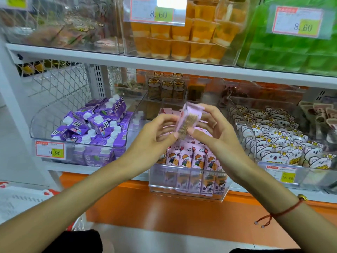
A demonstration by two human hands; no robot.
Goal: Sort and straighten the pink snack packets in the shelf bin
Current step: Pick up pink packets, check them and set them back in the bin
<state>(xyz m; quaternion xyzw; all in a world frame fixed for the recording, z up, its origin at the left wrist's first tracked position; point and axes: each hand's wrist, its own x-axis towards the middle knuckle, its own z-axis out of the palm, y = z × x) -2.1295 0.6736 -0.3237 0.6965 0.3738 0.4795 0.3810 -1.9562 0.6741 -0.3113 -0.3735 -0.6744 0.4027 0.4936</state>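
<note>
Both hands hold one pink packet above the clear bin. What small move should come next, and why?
Probably lower the pink packet into the clear bin and stand it upright beside the front row of packets. The left hand and right hand both pinch it, tilted, above the bin, while the row below already stands upright facing outward.

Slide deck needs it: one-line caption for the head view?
Both hands, left hand and right hand, hold one pink snack packet above the clear shelf bin of upright pink packets.
</note>
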